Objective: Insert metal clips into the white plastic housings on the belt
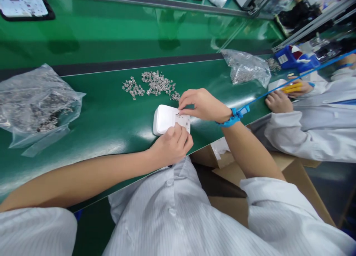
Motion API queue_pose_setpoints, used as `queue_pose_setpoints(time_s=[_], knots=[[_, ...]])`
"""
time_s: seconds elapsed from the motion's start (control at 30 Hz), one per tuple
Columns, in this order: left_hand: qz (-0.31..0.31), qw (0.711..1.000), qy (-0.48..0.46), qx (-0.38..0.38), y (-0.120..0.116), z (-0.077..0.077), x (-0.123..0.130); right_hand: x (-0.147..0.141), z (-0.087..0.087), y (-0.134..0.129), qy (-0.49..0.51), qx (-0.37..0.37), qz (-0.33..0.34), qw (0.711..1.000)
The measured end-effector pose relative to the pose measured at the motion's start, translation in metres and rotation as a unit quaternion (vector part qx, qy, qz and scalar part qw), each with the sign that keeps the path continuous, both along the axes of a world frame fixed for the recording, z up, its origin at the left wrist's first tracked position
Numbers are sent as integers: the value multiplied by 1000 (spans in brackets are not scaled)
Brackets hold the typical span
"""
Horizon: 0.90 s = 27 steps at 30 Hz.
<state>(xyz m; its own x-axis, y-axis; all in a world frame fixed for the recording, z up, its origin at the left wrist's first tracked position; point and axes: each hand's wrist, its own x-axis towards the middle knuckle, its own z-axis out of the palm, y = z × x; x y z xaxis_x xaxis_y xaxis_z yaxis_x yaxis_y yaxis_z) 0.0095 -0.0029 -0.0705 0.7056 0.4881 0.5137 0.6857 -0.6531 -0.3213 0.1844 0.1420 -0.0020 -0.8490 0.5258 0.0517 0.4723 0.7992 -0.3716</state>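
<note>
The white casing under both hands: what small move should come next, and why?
Probably the right hand presses its pinched fingertips down onto the white casing, since they already touch its open end, while the left hand steadies its near edge. The loose metal parts lie close behind.

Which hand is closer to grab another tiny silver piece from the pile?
Probably the right hand. It rests on the far edge of the white case, just beside the pile of small metal parts. The left hand is on the case's near side, steadying it, farther from the pile.
</note>
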Motion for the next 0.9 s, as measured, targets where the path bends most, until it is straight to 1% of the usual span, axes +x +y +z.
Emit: queue_pose_setpoints(time_s=[0.2,0.4,0.67,0.9], knots=[[0,1000,-2,-1,0,-1,0,-6,9,4,-29,-11,21,999],[3,1000,-5,4,-1,-1,0,-13,14,3,-99,5,11,995],[5,1000,-1,-6,0,2,1,-27,20,-21,-208,96,-49,972],[5,1000,-1,-14,0,1,3,-52,25,-36,-292,139,-108,940]])
